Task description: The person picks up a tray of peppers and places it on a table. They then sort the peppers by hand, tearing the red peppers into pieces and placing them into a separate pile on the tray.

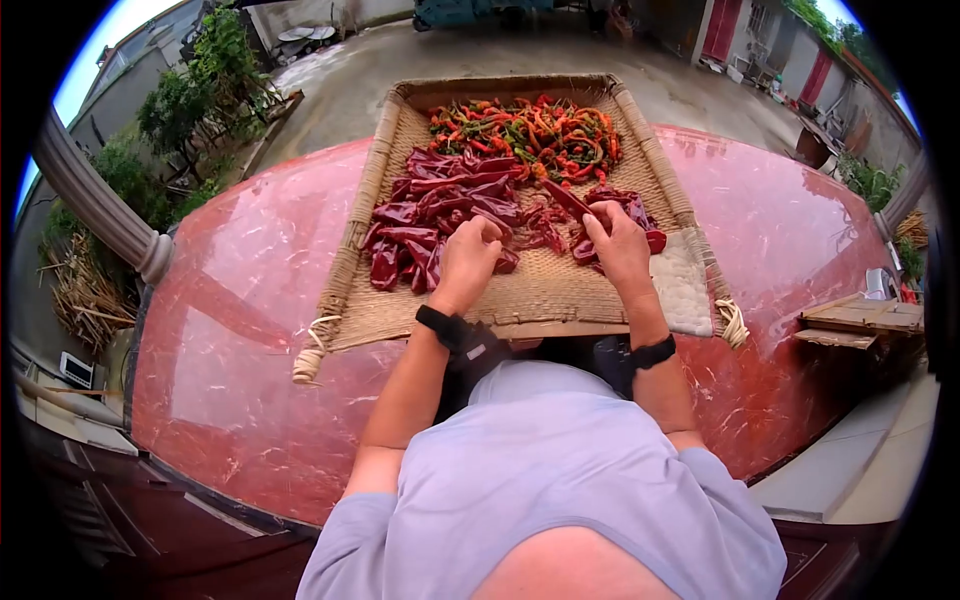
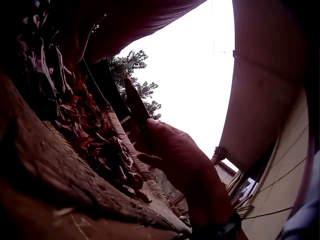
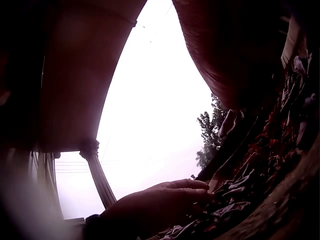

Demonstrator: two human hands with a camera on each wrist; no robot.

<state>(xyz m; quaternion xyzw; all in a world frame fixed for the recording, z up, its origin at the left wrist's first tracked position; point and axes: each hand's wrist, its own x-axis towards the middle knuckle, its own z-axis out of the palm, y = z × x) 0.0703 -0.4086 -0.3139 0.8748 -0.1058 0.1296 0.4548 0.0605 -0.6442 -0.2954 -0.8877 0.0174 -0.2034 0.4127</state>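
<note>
A long dark red dried chili pepper [image 1: 567, 199] is pinched by its near end between the thumb and fingers of my right hand [image 1: 620, 250]. In the left wrist view, the same pepper [image 2: 136, 101] points up from that hand's fingertips. My left hand [image 1: 467, 262] is bent over the near edge of the larger pile of dark red chili peppers [image 1: 440, 195]; I cannot tell whether its fingers grip one. A smaller pile of dark red peppers [image 1: 642, 212] lies beside my right hand. Shrivelled red pieces [image 1: 541, 231] are between the hands.
All peppers lie on a woven tray [image 1: 560, 300] with raised rims at the sides and back. A heap of orange, red and green chilies [image 1: 540, 135] fills its far end. Under it is a glossy red table [image 1: 250, 350]. A pale patch [image 1: 683, 280] covers the tray's right corner.
</note>
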